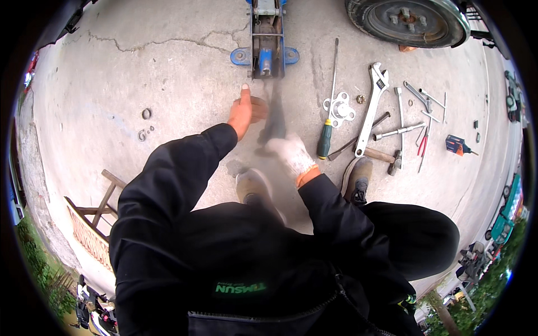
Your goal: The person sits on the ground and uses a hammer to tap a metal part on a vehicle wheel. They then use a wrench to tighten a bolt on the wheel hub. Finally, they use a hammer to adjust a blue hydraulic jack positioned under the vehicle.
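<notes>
At the top centre stands a blue floor jack [265, 59] with its frame on the concrete. A dark bar, blurred by motion, runs from the jack's near end toward me; it looks like the jack handle [276, 112]. My right hand [290, 154], in a white glove with an orange cuff, is closed around its near end. My bare left hand [246, 112] is held out just left of the bar, thumb pointing up and fingers stretched toward it. Its fingers are smeared, and I see nothing in them. They appear apart from the bar.
To the right lie a green-handled screwdriver [325, 137], a metal hub flange [340, 110], a large adjustable wrench [371, 106], a hammer [395, 162], red-handled pliers [423, 144] and several wrenches. A wheel [408, 22] stands top right, a wooden chair [92, 224] lower left.
</notes>
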